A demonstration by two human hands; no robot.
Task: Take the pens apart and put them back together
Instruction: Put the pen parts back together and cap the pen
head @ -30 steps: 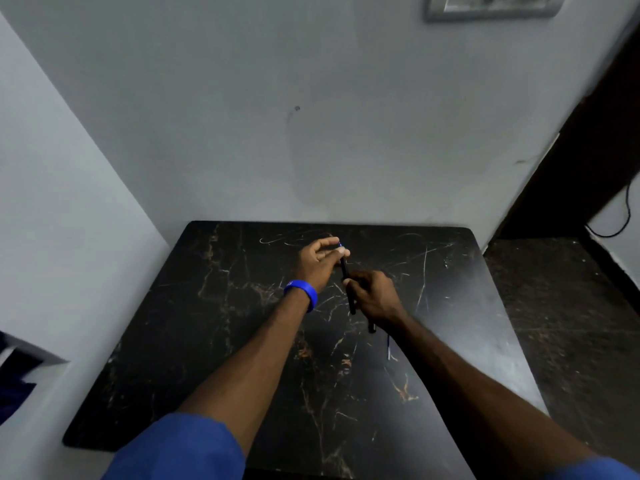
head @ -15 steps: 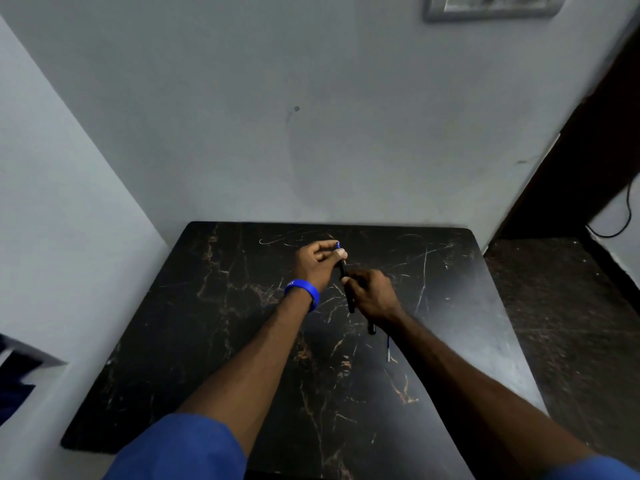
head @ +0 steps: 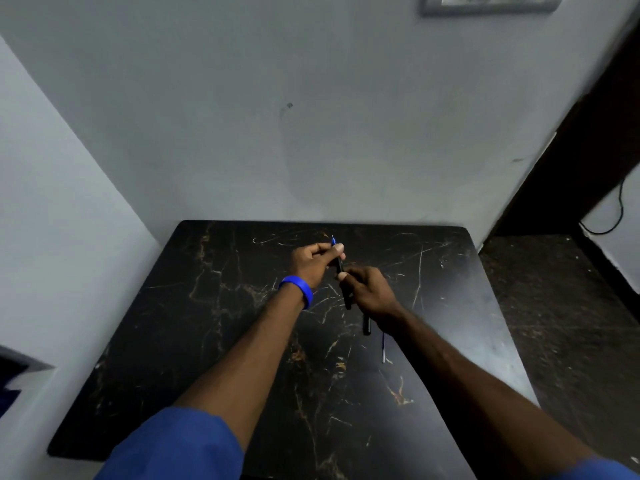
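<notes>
Both hands meet over the far middle of a black marble table [head: 207, 341]. My left hand [head: 313, 263], with a blue wristband, pinches the upper end of a black pen [head: 341, 277]; a small blue tip pokes out above its fingers. My right hand [head: 369, 291] grips the same pen lower on the barrel. A second dark pen part [head: 366, 325] sticks out below my right hand; whether it lies on the table or is held, I cannot tell. A thin refill [head: 383, 348] lies on the table beside my right forearm.
The table stands in a corner, with grey walls behind and to the left. Dark floor [head: 554, 323] lies to the right, with a cable [head: 609, 223] by the far wall. A dark blue object [head: 10, 379] shows at the left edge.
The two hands stay together on the pen. The blue tip now sticks out a little further above my left fingers. Nothing else has moved.
</notes>
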